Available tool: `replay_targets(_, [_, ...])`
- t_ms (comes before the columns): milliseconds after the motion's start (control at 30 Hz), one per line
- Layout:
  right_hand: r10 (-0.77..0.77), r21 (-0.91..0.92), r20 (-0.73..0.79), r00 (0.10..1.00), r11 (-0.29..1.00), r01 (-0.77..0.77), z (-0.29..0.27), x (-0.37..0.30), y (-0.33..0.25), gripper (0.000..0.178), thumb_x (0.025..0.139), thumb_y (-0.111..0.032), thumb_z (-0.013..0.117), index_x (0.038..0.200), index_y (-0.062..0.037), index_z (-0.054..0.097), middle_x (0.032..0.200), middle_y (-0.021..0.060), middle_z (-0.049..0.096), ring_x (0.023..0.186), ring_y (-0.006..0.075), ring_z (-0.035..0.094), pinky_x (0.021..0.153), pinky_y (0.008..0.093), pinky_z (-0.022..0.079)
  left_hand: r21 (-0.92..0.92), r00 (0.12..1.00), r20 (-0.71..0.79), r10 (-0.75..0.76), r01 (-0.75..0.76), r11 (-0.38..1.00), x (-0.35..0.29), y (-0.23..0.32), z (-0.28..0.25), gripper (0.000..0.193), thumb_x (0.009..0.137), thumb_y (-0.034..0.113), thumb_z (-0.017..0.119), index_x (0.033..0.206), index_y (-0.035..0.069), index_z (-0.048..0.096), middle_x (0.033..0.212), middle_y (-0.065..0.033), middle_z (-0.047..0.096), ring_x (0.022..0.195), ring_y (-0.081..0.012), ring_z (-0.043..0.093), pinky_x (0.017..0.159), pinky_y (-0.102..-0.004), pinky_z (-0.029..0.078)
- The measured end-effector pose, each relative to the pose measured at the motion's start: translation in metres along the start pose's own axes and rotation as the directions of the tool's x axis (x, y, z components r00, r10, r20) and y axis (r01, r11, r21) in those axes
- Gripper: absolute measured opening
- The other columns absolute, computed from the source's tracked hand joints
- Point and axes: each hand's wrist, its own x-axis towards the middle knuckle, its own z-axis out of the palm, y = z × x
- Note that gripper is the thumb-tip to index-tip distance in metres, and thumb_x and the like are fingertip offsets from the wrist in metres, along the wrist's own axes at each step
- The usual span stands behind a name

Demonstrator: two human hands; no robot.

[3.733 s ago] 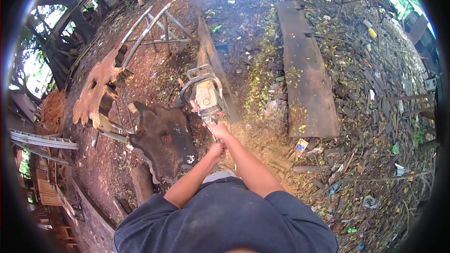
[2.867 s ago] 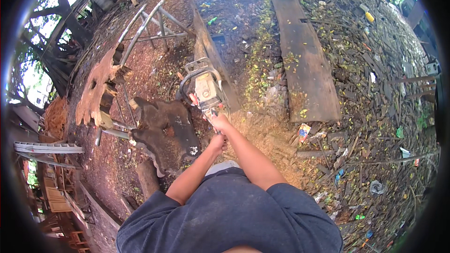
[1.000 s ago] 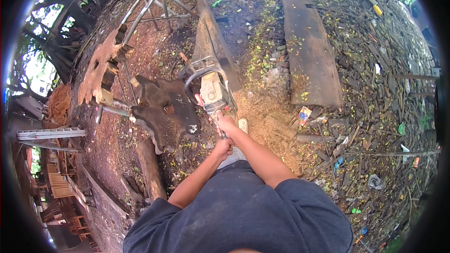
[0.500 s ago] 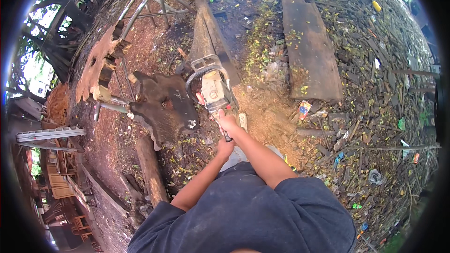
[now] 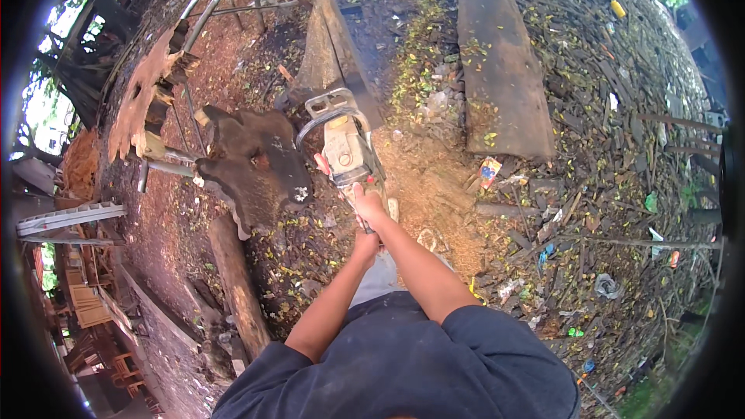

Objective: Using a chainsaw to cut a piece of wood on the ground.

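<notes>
A chainsaw (image 5: pixel 344 154) with a pale, worn body hangs in front of me, its curved front handle on the far side. My right hand (image 5: pixel 370 205) is closed around the rear handle, thumb along the top. Just nearer to me, my left hand (image 5: pixel 366 245) is closed at the end of that same handle, touching or almost touching the right one. I cannot make out the guide bar. Beyond the saw lies a long, thick timber (image 5: pixel 322 62), partly hidden by it. To its left is a dark, irregular wood slab (image 5: pixel 252 163).
Sawdust (image 5: pixel 431 194) covers the ground right of the saw. A long dark plank (image 5: pixel 504 70) lies farther right, beside scattered wood scraps and litter. Leftward are a log (image 5: pixel 237 287), a rough brown slab (image 5: pixel 143 97), a pole frame (image 5: pixel 225 0) and a ladder (image 5: pixel 74 219).
The view has shifted slightly, so the ground and timbers sit a little farther left. Both hands keep their hold on the chainsaw, and a shoe now shows more beside the sawdust.
</notes>
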Motion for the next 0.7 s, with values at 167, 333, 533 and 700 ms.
replay_targets(167, [0.051, -0.036, -0.003, 0.999, 0.998, -0.051, 0.005, -0.014, 0.023, 0.067, 0.091, -0.057, 0.050, 0.056, 0.0002, 0.050, 0.045, 0.0090, 0.049, 0.031, 0.0211, 0.047, 0.030, 0.0370, 0.035, 0.064, 0.996, -0.025, -0.087, 0.088, 0.994, -0.001, -0.028, -0.015, 0.018, 0.085, 0.006, 0.054, 0.101, -0.001, 0.058, 0.092, -0.0101, 0.063, 0.074, -0.0216, 0.063, 0.061, -0.0361, 0.050])
replay_targets(333, [0.075, 0.032, 0.012, 0.997, 0.997, -0.075, 0.002, -0.017, 0.036, 0.064, 0.091, -0.055, 0.052, 0.059, 0.0005, 0.051, 0.046, 0.0092, 0.049, 0.032, 0.0207, 0.047, 0.031, 0.0367, 0.035, 0.034, 0.991, 0.022, -0.130, 0.129, 0.991, 0.005, -0.055, -0.025, 0.021, 0.085, 0.006, 0.055, 0.104, -0.004, 0.054, 0.091, -0.0113, 0.063, 0.074, -0.0228, 0.064, 0.067, -0.0371, 0.053])
replay_targets(533, [0.056, -0.038, -0.037, 0.998, 0.998, -0.058, 0.006, -0.017, 0.036, 0.062, 0.091, -0.054, 0.051, 0.061, 0.0006, 0.052, 0.047, 0.0090, 0.050, 0.032, 0.0201, 0.046, 0.030, 0.0363, 0.033, 0.029, 0.995, 0.052, -0.090, 0.089, 0.996, 0.002, -0.049, -0.026, 0.029, 0.084, 0.005, 0.057, 0.112, 0.001, 0.049, 0.088, -0.0098, 0.062, 0.071, -0.0197, 0.062, 0.062, -0.0355, 0.052])
replay_targets(700, [0.080, 0.020, 0.025, 0.997, 0.997, -0.080, 0.010, -0.023, 0.027, 0.061, 0.094, -0.052, 0.048, 0.063, 0.0005, 0.052, 0.048, 0.0091, 0.050, 0.032, 0.0195, 0.046, 0.029, 0.0364, 0.032, 0.057, 0.995, 0.065, -0.077, 0.073, 0.996, -0.013, -0.022, -0.024, 0.036, 0.081, 0.003, 0.057, 0.115, 0.004, 0.046, 0.082, -0.0071, 0.060, 0.065, -0.0174, 0.059, 0.057, -0.0346, 0.050])
